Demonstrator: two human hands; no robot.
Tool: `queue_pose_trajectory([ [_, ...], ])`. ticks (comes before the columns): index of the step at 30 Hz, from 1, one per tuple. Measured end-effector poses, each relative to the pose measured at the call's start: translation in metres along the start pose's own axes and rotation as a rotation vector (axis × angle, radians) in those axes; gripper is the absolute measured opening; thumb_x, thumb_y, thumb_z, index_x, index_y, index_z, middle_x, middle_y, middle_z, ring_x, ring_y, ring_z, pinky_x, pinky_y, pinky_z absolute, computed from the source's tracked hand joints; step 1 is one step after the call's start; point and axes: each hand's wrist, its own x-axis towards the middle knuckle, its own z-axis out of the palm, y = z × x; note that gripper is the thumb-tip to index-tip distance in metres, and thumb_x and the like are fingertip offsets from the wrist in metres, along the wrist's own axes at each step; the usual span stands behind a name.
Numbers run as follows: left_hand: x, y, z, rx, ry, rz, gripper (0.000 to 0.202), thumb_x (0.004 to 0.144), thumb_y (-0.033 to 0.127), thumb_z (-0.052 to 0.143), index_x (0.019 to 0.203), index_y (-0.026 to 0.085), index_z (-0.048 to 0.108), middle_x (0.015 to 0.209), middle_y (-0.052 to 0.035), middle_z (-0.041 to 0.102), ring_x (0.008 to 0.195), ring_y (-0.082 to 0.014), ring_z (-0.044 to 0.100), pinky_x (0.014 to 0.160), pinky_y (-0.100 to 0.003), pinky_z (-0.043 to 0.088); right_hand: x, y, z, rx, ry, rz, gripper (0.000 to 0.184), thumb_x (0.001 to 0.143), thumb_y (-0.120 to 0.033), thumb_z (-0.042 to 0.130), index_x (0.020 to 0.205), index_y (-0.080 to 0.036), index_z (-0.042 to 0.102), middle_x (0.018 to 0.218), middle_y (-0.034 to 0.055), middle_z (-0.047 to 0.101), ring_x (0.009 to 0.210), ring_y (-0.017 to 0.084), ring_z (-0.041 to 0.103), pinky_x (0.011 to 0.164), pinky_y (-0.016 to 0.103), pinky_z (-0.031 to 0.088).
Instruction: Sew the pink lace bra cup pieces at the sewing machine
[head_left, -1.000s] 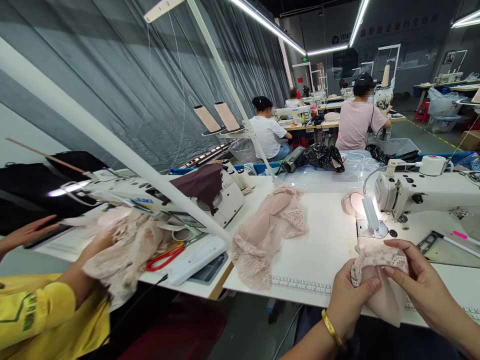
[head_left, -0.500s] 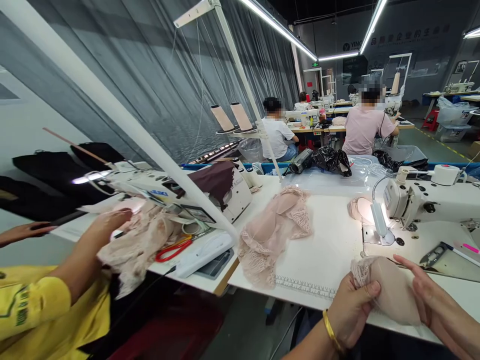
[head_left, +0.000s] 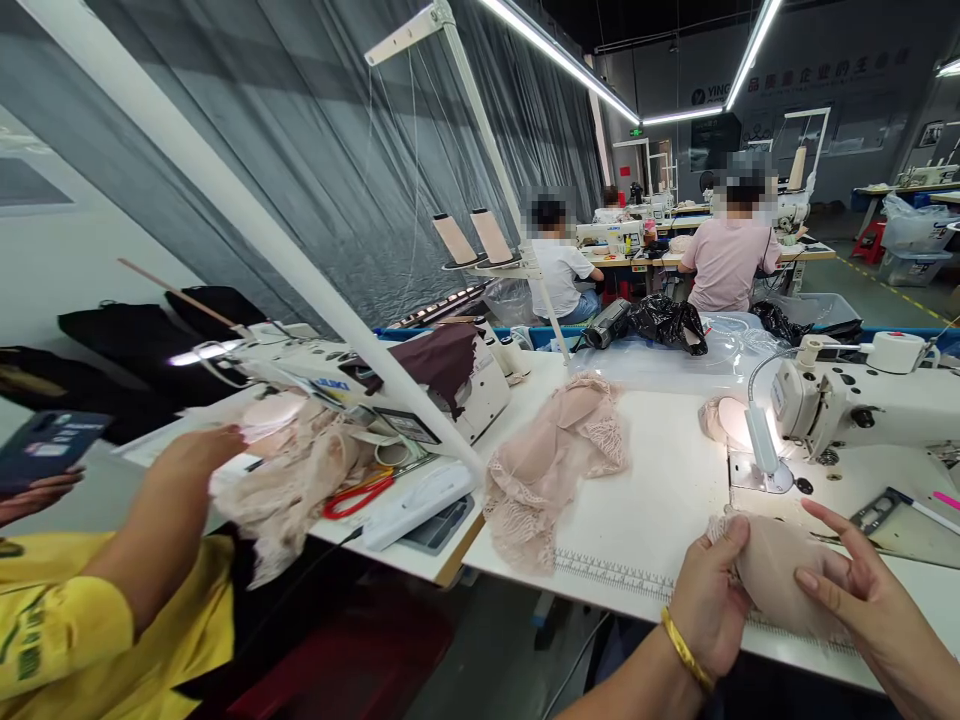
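Observation:
A beige padded bra cup (head_left: 780, 572) with lace at its left edge is between my two hands, above the table's front edge. My left hand (head_left: 711, 592) grips its left side, thumb on top; a gold bangle is on the wrist. My right hand (head_left: 862, 590) holds the right side, its thumb pressed on the cup and its index finger raised. Farther left on the white table lies a pink lace bra (head_left: 551, 465). Another cup piece (head_left: 726, 418) sits beside the lit needle area of the sewing machine (head_left: 855, 405).
A thread snipper (head_left: 876, 510) lies right of my hands. A printed ruler (head_left: 611, 570) runs along the table edge. At left, a yellow-sleeved co-worker's arm (head_left: 161, 510) reaches to lace fabric (head_left: 300, 480) at another machine; red-handled scissors (head_left: 358, 496) lie near. A thread stand pole (head_left: 247, 230) slants across.
My right thumb has come onto the front of the cup, and its fingers have shifted. The co-worker's hand has drawn back slightly, and a phone in another hand has come into view at far left.

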Motion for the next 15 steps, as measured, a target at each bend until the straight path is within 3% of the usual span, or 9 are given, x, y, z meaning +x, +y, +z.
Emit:
queue_pose_trajectory([
  [7, 0.0019, -0.0005, 0.0013, -0.024, 0.016, -0.02, 0.064, 0.065, 0.055, 0.1, 0.106, 0.01, 0.082, 0.11, -0.0164, 0.08, 0.107, -0.0309, 0.071, 0.096, -0.038, 0.056, 0.0018, 0.0, 0.0004, 0.03, 0.046, 0.008, 0.099, 0.076, -0.065, 0.09, 0.158, -0.032, 0.044, 0.103, 0.0073, 0.079, 0.091, 0.028, 0.073, 0.082, 0.038, 0.058],
  [15, 0.0015, -0.0022, 0.0033, 0.017, -0.023, 0.026, 0.062, 0.07, 0.056, 0.098, 0.108, 0.009, 0.083, 0.111, -0.0181, 0.079, 0.102, -0.0301, 0.073, 0.094, -0.038, 0.056, 0.0062, -0.0007, -0.0016, -0.017, 0.062, -0.025, 0.103, 0.076, -0.068, 0.088, 0.161, -0.031, 0.042, 0.108, 0.0101, 0.079, 0.1, 0.034, 0.075, 0.081, 0.042, 0.062],
])
